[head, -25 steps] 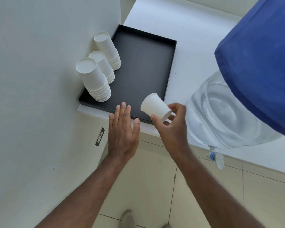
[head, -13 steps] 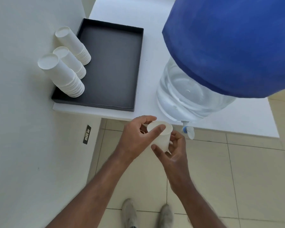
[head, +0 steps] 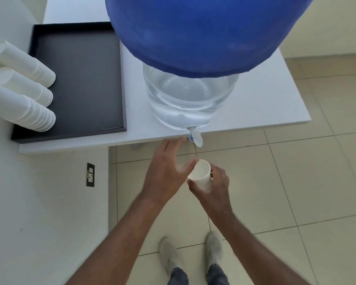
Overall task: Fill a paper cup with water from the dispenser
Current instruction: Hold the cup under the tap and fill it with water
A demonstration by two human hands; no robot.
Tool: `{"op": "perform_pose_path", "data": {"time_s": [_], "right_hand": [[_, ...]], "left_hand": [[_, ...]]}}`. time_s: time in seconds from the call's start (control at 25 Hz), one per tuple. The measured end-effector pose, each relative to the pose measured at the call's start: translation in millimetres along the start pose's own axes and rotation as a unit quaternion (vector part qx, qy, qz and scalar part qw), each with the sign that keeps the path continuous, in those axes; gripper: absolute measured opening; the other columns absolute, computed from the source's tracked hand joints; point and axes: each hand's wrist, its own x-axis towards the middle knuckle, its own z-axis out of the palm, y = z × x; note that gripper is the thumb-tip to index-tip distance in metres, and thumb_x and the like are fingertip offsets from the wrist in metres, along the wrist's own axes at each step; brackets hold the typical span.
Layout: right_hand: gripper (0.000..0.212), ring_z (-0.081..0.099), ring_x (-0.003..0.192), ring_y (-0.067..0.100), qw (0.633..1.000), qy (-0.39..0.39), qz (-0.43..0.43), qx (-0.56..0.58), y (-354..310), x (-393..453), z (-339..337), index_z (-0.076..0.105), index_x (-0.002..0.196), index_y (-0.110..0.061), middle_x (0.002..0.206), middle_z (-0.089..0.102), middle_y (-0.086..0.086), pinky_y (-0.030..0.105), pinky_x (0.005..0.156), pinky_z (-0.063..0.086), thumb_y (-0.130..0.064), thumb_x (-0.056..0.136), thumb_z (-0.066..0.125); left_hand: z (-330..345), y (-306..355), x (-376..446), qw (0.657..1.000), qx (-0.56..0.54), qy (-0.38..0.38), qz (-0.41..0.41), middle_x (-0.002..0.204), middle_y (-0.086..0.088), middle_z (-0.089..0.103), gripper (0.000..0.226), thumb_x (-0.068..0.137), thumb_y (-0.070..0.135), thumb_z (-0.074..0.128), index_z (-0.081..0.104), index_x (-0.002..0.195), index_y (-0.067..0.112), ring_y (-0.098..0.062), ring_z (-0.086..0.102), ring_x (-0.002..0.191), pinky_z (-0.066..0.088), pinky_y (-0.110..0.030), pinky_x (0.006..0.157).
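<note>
A white paper cup (head: 200,173) is upright, mouth up, below the table edge and a little below the tap. My right hand (head: 215,183) grips its side from the right. My left hand (head: 168,168) is spread open beside it, thumb touching the cup's rim and fingertips up near the table edge, just left of the tap. The dispenser is a clear water jug (head: 188,97) under a blue cover (head: 203,31), standing on the white table (head: 265,95). Its small white and blue tap (head: 195,137) juts over the table's front edge.
A black tray (head: 80,79) lies on the table's left part, with three stacks of white paper cups (head: 29,101) along its left side. A wall with a dark socket (head: 90,174) is at the left. Tiled floor and my two shoes (head: 190,251) are below.
The cup has moved from in front of the tray to under the tap. My left hand joined it, then loosened and stretched its fingers toward the tap. The view has shifted to the right.
</note>
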Motion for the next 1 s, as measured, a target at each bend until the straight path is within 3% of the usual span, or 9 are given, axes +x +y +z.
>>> {"op": "perform_pose_path", "data": {"time_s": [0.12, 0.24, 0.36, 0.52, 0.68, 0.88, 1.0], "right_hand": [[0.064, 0.045, 0.115, 0.014, 1.000, 0.003, 0.007, -0.010, 5.9, 26.0, 2.0, 0.057, 0.131, -0.024, 0.115, 0.055, -0.014, 0.045, 0.106, 0.045, -0.033, 0.075, 0.088], [0.062, 0.046, 0.111, 0.013, 1.000, -0.003, -0.014, -0.001, -1.3, 49.1, 4.4, 0.056, 0.130, -0.025, 0.120, 0.059, -0.010, 0.045, 0.104, 0.047, -0.039, 0.077, 0.085], [0.060, 0.049, 0.113, 0.013, 0.999, -0.018, -0.040, 0.029, -16.0, 62.9, 5.5, 0.056, 0.130, -0.028, 0.121, 0.059, -0.013, 0.044, 0.105, 0.048, -0.040, 0.078, 0.084], [0.058, 0.061, 0.115, 0.020, 0.996, -0.028, -0.067, 0.053, -25.1, 73.5, 7.5, 0.057, 0.121, -0.033, 0.116, 0.064, -0.012, 0.048, 0.096, 0.055, -0.050, 0.071, 0.081], [0.054, 0.062, 0.113, 0.022, 0.994, -0.047, -0.080, 0.064, -26.1, 79.5, 9.2, 0.055, 0.121, -0.035, 0.116, 0.063, -0.012, 0.047, 0.090, 0.058, -0.039, 0.076, 0.085], [0.057, 0.057, 0.120, 0.024, 0.992, -0.052, -0.092, 0.062, -23.3, 85.1, 11.7, 0.054, 0.129, -0.031, 0.123, 0.060, -0.012, 0.042, 0.096, 0.055, -0.024, 0.082, 0.085], [0.058, 0.058, 0.117, 0.025, 0.992, -0.056, -0.093, 0.065, -19.6, 86.8, 12.7, 0.054, 0.129, -0.029, 0.122, 0.060, -0.009, 0.044, 0.095, 0.054, -0.021, 0.080, 0.084]], "left_hand": [[5.9, 9.0, 13.4, 0.998, 0.048, 0.003, 0.041, 0.137, 0.015, 0.049, 0.062, 0.086, 0.040, 0.077, 0.051, 0.141, 0.031, -0.008, 0.046, 0.129, 0.040, -0.020, 0.098], [11.6, 15.8, 23.2, 0.993, 0.093, -0.019, 0.067, 0.138, 0.015, 0.048, 0.060, 0.086, 0.035, 0.078, 0.051, 0.141, 0.030, -0.008, 0.043, 0.127, 0.038, -0.020, 0.094], [13.0, 16.5, 31.2, 0.984, 0.145, -0.031, 0.098, 0.136, 0.010, 0.050, 0.055, 0.087, 0.028, 0.077, 0.055, 0.138, 0.024, -0.013, 0.046, 0.125, 0.041, -0.022, 0.091], [13.8, 17.7, 37.4, 0.972, 0.196, -0.019, 0.131, 0.133, 0.000, 0.057, 0.048, 0.090, 0.021, 0.076, 0.060, 0.135, 0.015, -0.021, 0.055, 0.121, 0.050, -0.031, 0.099], [12.9, 20.0, 37.0, 0.976, 0.182, -0.001, 0.121, 0.130, 0.001, 0.064, 0.041, 0.093, 0.022, 0.073, 0.066, 0.132, 0.014, -0.020, 0.060, 0.121, 0.049, -0.031, 0.102], [7.6, 25.2, 47.5, 0.993, 0.092, 0.026, 0.070, 0.119, 0.004, 0.076, 0.026, 0.099, 0.032, 0.065, 0.076, 0.119, 0.020, -0.013, 0.067, 0.109, 0.053, -0.030, 0.096], [6.5, 28.2, 53.6, 0.997, 0.057, 0.028, 0.032, 0.109, 0.003, 0.079, 0.023, 0.101, 0.031, 0.063, 0.079, 0.113, 0.020, -0.008, 0.065, 0.094, 0.045, -0.011, 0.078]]}}
